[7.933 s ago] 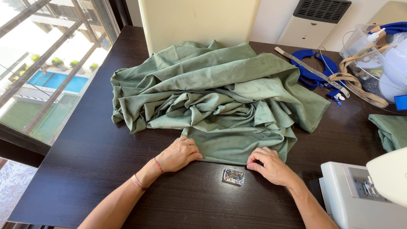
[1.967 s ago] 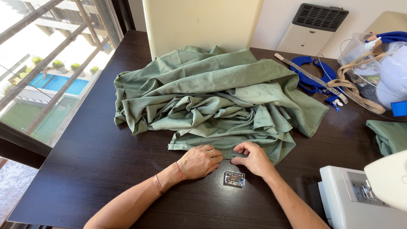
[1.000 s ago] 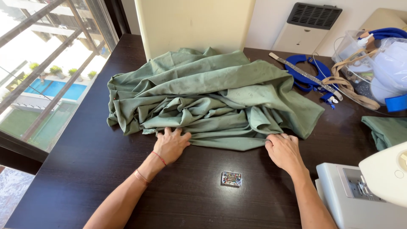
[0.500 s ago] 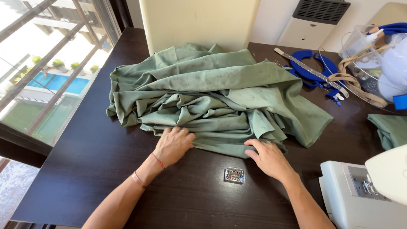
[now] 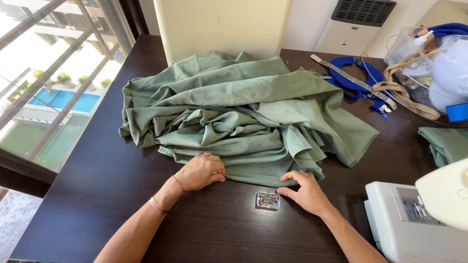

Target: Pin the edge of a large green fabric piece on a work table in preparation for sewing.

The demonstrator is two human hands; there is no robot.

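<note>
A large crumpled green cloth lies heaped in the middle of the dark wooden table. My left hand rests on its near folded edge, fingers curled onto the hem. My right hand presses the same edge further right, fingertips on the fabric. Between the two hands, just in front of the cloth, sits a small clear box of coloured pins, closest to my right hand. Whether either hand pinches the fabric is not clear.
A white sewing machine stands at the near right. Another green piece lies at the right edge. Blue straps and a ruler lie at the back right, beside a clear container with beige tape. A window runs along the left.
Over the last second my right hand slid leftward along the cloth's near edge, closer to the pin box. My left hand stayed on the hem, and the cloth's right side bunched inward.
</note>
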